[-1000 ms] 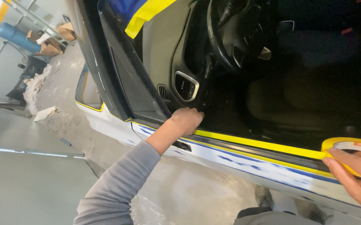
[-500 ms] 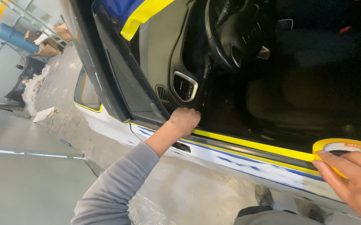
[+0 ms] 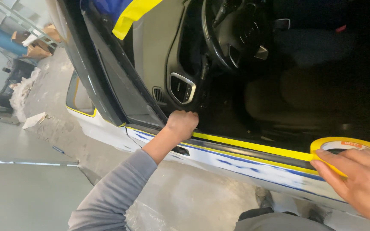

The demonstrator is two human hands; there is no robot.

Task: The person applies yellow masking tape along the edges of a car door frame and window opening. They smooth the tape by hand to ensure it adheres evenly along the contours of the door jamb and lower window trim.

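Here, an open car [image 3: 245,85] fills most of the view, its interior seen dark past the door opening, with the steering wheel [image 3: 232,38] and a chrome-rimmed air vent [image 3: 182,87] shown near the top. Below the opening, the sanded door sill [image 3: 253,169], patched white and blue, runs from the left down towards the lower right, above the grey concrete floor [image 3: 35,196]. Along the sill's upper edge a strip of yellow masking tape [image 3: 253,147] is laid, stretching from the left hand to the roll.

The left hand [image 3: 181,125], on a grey-sleeved arm [image 3: 112,196], is pressed against the front end of the strip at the foot of the door pillar; its fingers are curled in tight on the tape end, knuckles up. The right hand [image 3: 360,182] is seen at the lower right edge, its fingers spread fairly wide and laid flat over the yellow tape roll [image 3: 343,147], which is held against the sill at the far end of the strip; the thumb is hidden, so the grip beneath cannot be told.

Compared with half a second ago, the left hand is found in the same place on the tape end, while the right hand and roll are seen a little further left in the frame, more of the fingers now being covered by the view; the strip between them is unchanged and taut.
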